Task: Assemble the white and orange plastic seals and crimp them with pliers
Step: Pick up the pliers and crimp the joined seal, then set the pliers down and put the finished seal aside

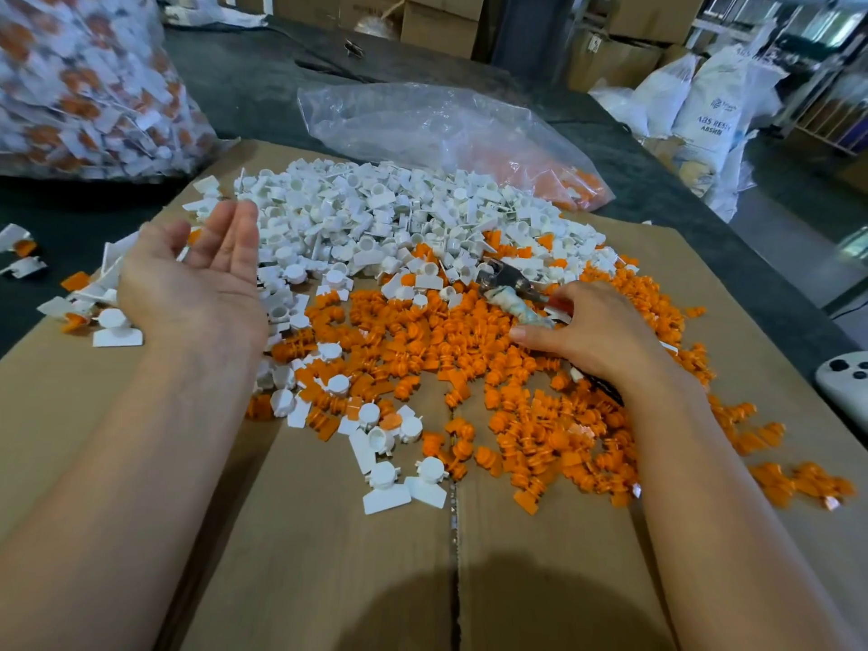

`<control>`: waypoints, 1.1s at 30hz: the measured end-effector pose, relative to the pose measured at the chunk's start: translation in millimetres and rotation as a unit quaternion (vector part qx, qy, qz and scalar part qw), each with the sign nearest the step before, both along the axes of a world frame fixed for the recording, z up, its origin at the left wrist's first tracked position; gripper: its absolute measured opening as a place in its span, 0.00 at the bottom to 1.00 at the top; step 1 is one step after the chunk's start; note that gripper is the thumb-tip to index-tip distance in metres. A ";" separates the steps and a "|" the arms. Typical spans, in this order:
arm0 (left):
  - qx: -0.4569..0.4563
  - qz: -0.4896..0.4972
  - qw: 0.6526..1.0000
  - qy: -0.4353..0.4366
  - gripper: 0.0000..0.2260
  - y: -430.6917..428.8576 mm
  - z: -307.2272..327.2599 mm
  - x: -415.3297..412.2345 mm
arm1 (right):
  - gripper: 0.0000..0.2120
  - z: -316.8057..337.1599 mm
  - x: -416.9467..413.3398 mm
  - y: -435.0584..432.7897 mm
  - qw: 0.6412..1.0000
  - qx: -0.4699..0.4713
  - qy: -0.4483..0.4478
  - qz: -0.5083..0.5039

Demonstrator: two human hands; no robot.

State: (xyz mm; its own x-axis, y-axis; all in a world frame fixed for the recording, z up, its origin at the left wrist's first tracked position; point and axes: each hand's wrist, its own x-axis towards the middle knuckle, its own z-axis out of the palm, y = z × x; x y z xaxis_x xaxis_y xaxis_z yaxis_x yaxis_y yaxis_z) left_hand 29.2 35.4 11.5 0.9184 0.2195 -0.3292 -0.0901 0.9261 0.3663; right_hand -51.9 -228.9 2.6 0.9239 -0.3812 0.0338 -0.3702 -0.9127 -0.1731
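Head view: a dark counter (244,86) carries a flat sheet of cardboard (329,556), and the work lies on that sheet. A big bag (84,86) stuffed with white-and-orange pieces stands at the far left. The white pieces (375,213) are heaped on the far half of the cardboard. The orange pieces (422,340) spread nearer and to the right, and the two heaps touch and mix where they meet.

The left hand (197,279) hovers palm up over the left edge of the white heap. Its grip is open and holds nothing. The right hand (601,335) lies palm down on the orange heap, and its grip looks closed round the handles of the pliers (509,284), though the fingers are mostly hidden.

The likely trouble is the loose heaps. Lifting the pliers out could drag pieces along and scatter them toward the cardboard's right edge, where orange strays already lie. With the left palm empty there is nothing yet to crimp, and fishing a pair from the mixed zone risks picking two of one colour. A piece seated crooked would probably crush rather than lock.

The pliers lie flat, half buried between the heaps. Their long axis runs diagonally, with the metal nose pointing away and to the left and the wrapped handles coming back toward the right hand.
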 end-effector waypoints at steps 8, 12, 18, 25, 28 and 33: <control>0.261 -0.199 0.944 -0.022 0.03 -14.9 -2.6 -7.3 | 0.32 3.6 0.0 3.4 0.999 -0.007 -0.033 0.014; 0.523 -0.228 0.814 -0.105 0.06 -26.6 -6.8 -17.6 | 0.20 12.5 -4.6 14.6 0.980 0.043 -0.185 0.057; 0.819 -0.130 0.517 -0.213 0.08 -36.0 -21.7 -20.0 | 0.12 14.1 -7.8 40.3 0.968 0.090 -0.137 0.189; 0.877 -0.174 0.380 -0.238 0.15 -44.6 -28.1 -11.7 | 0.17 7.4 -7.3 46.8 0.971 0.041 -0.041 0.231; 0.873 -0.191 0.363 -0.263 0.15 -45.0 -28.4 -10.8 | 0.16 9.1 -8.2 46.5 0.973 0.041 -0.052 0.221; 0.868 -0.204 0.364 -0.270 0.13 -46.1 -27.7 -11.2 | 0.16 8.7 -8.8 46.9 0.974 0.042 -0.049 0.215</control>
